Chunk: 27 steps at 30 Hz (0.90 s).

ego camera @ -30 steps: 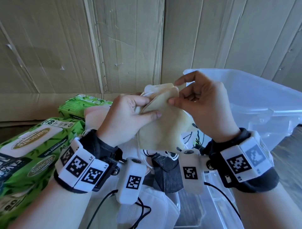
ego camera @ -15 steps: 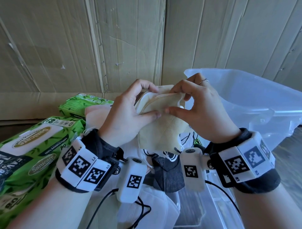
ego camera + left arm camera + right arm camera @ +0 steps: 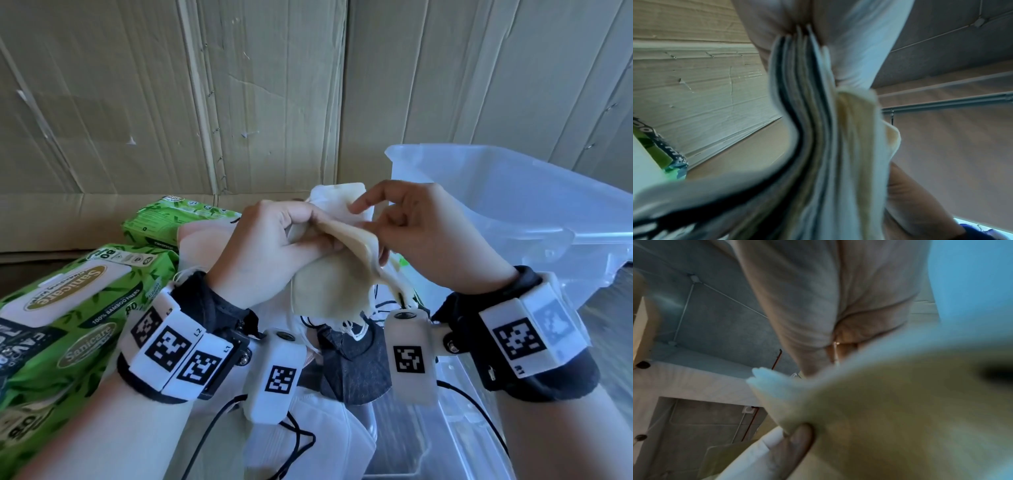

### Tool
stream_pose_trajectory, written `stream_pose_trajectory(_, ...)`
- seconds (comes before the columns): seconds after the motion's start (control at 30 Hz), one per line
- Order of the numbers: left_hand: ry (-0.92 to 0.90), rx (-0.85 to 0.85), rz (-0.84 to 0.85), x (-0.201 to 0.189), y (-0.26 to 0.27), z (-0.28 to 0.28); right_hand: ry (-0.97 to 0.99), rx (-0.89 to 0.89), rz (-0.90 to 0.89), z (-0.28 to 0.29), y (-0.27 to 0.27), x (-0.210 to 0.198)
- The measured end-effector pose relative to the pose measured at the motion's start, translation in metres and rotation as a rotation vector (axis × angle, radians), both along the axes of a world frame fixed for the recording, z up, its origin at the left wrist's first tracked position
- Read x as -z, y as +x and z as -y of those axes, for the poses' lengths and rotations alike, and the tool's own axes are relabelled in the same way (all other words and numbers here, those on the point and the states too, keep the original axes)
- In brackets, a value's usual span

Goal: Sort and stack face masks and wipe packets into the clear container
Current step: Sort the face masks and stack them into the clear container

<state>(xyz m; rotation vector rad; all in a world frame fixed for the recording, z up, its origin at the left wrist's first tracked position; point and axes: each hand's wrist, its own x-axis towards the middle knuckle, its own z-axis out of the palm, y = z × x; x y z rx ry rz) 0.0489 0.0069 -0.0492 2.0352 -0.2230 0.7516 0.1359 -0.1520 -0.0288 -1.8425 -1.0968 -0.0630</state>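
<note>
**Cream masks held up beside the clear bin**

Masks of cream-coloured cloth (image 3: 337, 274), several pressed together in a bundle, sit in both hands at mid-frame, raised above the pile below and just left of the clear container.

Behind everything stands a wall of creased brown cardboard (image 3: 171, 102). The clear plastic container (image 3: 513, 192) fills the right side, its rim and near wall behind the right hand. On the left lies a large green wipe packet with a white lid flap (image 3: 68, 308), and a second, smaller-looking green wipe packet (image 3: 178, 219) lies farther back, close to the cardboard. Low in the middle, beneath the wrists, are a white folded mask with black ear loops (image 3: 318, 445) and a dark grey cloth mask (image 3: 352, 370), the grey one partly over the white.

The left hand (image 3: 267, 250) has its fingers and thumb curled round the bundle's left side; the left wrist view shows many thin layers (image 3: 813, 113), light and dark, squeezed edge-on in that grasp. The right hand (image 3: 421, 236) pinches the outermost cream layer at its upper right edge with the thumb against curled fingers, the forefinger stretched over the top of the cloth. In the right wrist view a thumb tip (image 3: 797, 443) presses on the blurred cream cloth.
</note>
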Motion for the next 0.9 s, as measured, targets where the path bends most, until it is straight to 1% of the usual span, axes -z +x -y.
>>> stream_pose_trajectory(0.1, -0.011, 0.046, -0.048, 0.002, 0.002, 0.0, -0.088, 0.09, 0.09, 0.001, 0.002, 0.001)
stream_pose_trajectory(0.2, -0.037, 0.103, -0.104, 0.006, 0.005, -0.002, -0.172, 0.114, 0.148, 0.003, -0.001, -0.001)
stream_pose_trajectory(0.3, -0.062, 0.125, -0.122, 0.006, 0.006, -0.004, -0.157, 0.132, 0.176, 0.004, 0.001, -0.002)
stream_pose_trajectory(0.4, -0.084, 0.136, -0.118, 0.004, 0.006, -0.007, -0.027, 0.172, 0.122, 0.005, 0.006, -0.003)
stream_pose_trajectory(0.5, -0.098, 0.124, -0.109, 0.003, 0.006, -0.012, 0.071, 0.265, 0.126, 0.008, 0.012, -0.003)
stream_pose_trajectory(0.57, -0.111, 0.117, -0.111, 0.001, 0.005, -0.013, 0.178, 0.308, 0.074, 0.012, 0.016, -0.004)
stream_pose_trajectory(0.7, -0.126, 0.094, -0.156, -0.001, 0.003, -0.013, 0.377, 0.352, -0.029, 0.014, 0.021, -0.006)
stream_pose_trajectory(0.77, -0.13, 0.065, -0.182, 0.0, 0.005, -0.014, 0.489, 0.357, -0.032, 0.014, 0.021, -0.007)
stream_pose_trajectory(0.8, -0.144, 0.047, -0.18, 0.001, 0.006, -0.016, 0.55, 0.331, -0.021, 0.013, 0.02, -0.009)
stream_pose_trajectory(0.83, -0.174, 0.024, -0.162, 0.002, 0.008, -0.017, 0.612, 0.262, -0.018, 0.013, 0.018, -0.011)
stream_pose_trajectory(0.87, -0.209, -0.012, -0.135, 0.003, 0.009, -0.019, 0.677, 0.149, -0.038, 0.012, 0.014, -0.012)
stream_pose_trajectory(0.9, -0.235, -0.046, -0.1, 0.004, 0.011, -0.02, 0.729, 0.013, -0.094, 0.01, 0.01, -0.013)
